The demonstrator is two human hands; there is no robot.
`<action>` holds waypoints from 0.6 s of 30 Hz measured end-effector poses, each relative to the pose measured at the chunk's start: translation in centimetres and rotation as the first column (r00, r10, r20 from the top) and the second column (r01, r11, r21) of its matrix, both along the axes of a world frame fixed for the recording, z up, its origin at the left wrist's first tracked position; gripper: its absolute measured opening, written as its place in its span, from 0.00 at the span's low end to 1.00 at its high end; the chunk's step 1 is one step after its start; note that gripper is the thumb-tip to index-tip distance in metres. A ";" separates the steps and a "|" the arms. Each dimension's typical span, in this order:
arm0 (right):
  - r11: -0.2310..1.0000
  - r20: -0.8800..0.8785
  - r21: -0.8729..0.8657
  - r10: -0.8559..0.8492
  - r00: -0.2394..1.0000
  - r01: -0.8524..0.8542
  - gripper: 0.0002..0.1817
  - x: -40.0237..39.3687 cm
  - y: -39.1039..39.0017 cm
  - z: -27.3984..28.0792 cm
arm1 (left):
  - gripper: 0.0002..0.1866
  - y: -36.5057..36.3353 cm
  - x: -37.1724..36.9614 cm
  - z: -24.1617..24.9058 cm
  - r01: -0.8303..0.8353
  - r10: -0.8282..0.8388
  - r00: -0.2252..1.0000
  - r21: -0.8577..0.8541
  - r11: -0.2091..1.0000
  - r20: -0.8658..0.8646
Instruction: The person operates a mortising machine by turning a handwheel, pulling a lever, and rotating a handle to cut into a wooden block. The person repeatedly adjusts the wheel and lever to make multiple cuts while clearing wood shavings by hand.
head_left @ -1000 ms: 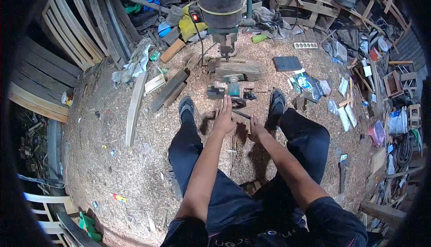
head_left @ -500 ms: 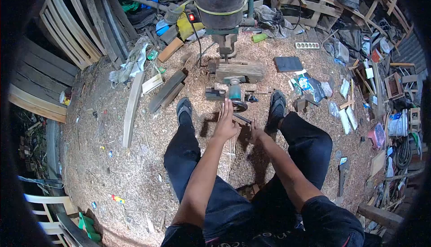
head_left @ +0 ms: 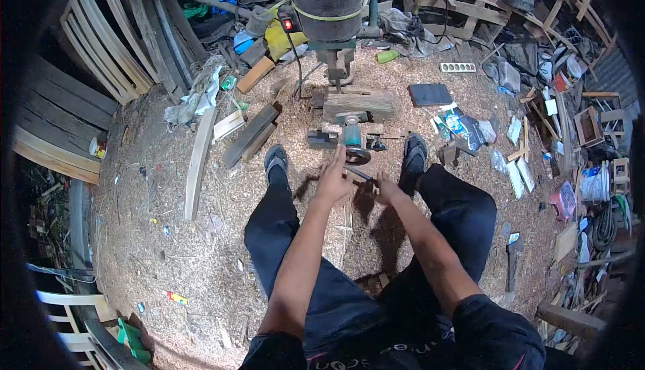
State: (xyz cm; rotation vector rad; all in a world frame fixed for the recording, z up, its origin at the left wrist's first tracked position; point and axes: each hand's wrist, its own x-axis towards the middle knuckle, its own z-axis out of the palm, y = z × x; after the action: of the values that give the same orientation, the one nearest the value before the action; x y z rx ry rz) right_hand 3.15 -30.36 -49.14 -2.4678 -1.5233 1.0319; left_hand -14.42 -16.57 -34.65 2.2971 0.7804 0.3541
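Note:
A dark machine head (head_left: 327, 7) with a yellow band stands over a block of wood (head_left: 359, 104). In front of the block is a green vise part (head_left: 351, 135) with a round black handwheel (head_left: 358, 157). My left hand (head_left: 334, 177) is at the left edge of the wheel, fingers stretched forward. Closed round the near end of a thin dark rod (head_left: 361, 174), my right hand (head_left: 387, 188) is a little below and right of the wheel. The rod's far end lies close to my left hand; whether they touch is unclear.
Beams (head_left: 252, 136) lie left of the machine, and a dark flat block (head_left: 431, 95) and a power strip (head_left: 457, 67) lie to its right. My feet flank the vise. Curved slats (head_left: 107, 40) lean at the upper left. Shavings cover the ground.
The handwheel sits slightly further right and its rim shows more. My left hand has shifted slightly left and down; the rod has moved a little left and up.

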 end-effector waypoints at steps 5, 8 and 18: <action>0.863 -0.071 0.474 -0.160 0.985 0.174 0.43 1.3 1.3 9.2 | 0.26 1.4 -0.7 2.5 -0.125 0.106 0.972 0.077 0.989 0.207; 0.778 -0.028 0.616 -0.134 0.991 0.122 0.40 1.1 0.7 16.0 | 0.19 0.7 -1.8 7.3 -0.189 0.175 0.962 0.049 0.981 0.210; 0.606 -0.072 0.775 -0.202 0.977 0.182 0.26 -1.8 -2.2 37.9 | 0.17 -4.6 -6.6 22.2 -0.248 0.169 0.888 0.137 0.959 0.428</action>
State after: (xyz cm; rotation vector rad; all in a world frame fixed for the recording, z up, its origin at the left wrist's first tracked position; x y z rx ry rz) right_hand 1.34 -32.54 -11.21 -1.9216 -1.2682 0.1878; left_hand -21.02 -21.21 -12.42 2.1949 0.8010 1.0173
